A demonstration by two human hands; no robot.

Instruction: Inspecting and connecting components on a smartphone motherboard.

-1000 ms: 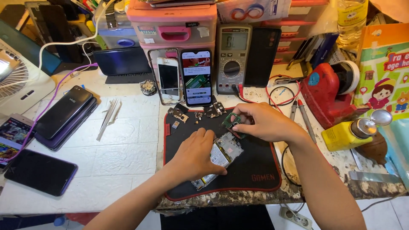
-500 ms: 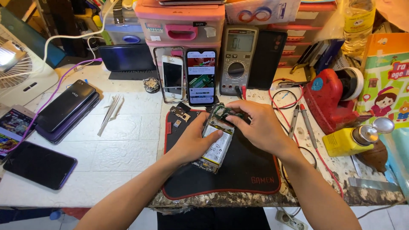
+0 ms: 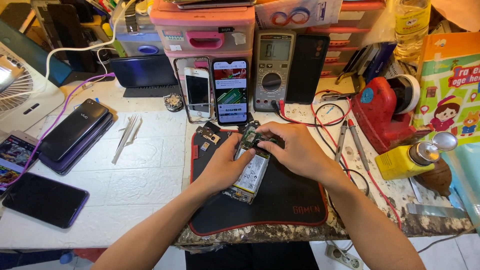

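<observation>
Since a moment ago we have slid the opened phone with its exposed silver battery (image 3: 251,172) nearer the far edge of the black red-trimmed work mat (image 3: 295,200). Our left hand (image 3: 225,167) grips its left side. Our right hand (image 3: 295,150) covers the top end, fingertips pinching something too small to make out.

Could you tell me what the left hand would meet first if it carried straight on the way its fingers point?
The left hand points up and right over the opened phone with its silver battery; it would probably meet the right hand first, though depth is unclear.
</observation>
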